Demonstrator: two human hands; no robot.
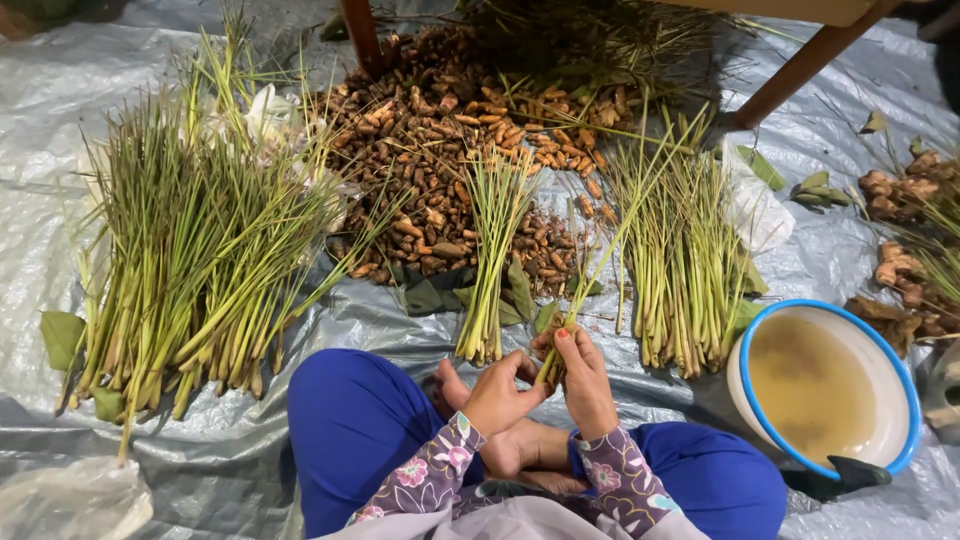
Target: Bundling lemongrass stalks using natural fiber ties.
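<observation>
Right hand (585,385), grip clenched round base of thin green lemongrass stalks (590,270); left hand (497,395) pinching same base. Grey plastic sheet (250,440) beneath.

No labels, signs or screens were to be seen. The only packaging was plastic bags: a crumpled clear bag (75,500) lay on the grey sheet (300,320) at the lower left, a white bag (757,208) sat just right of the middle stalks, and another pale bag (268,115) showed behind the big stalk pile.
</observation>
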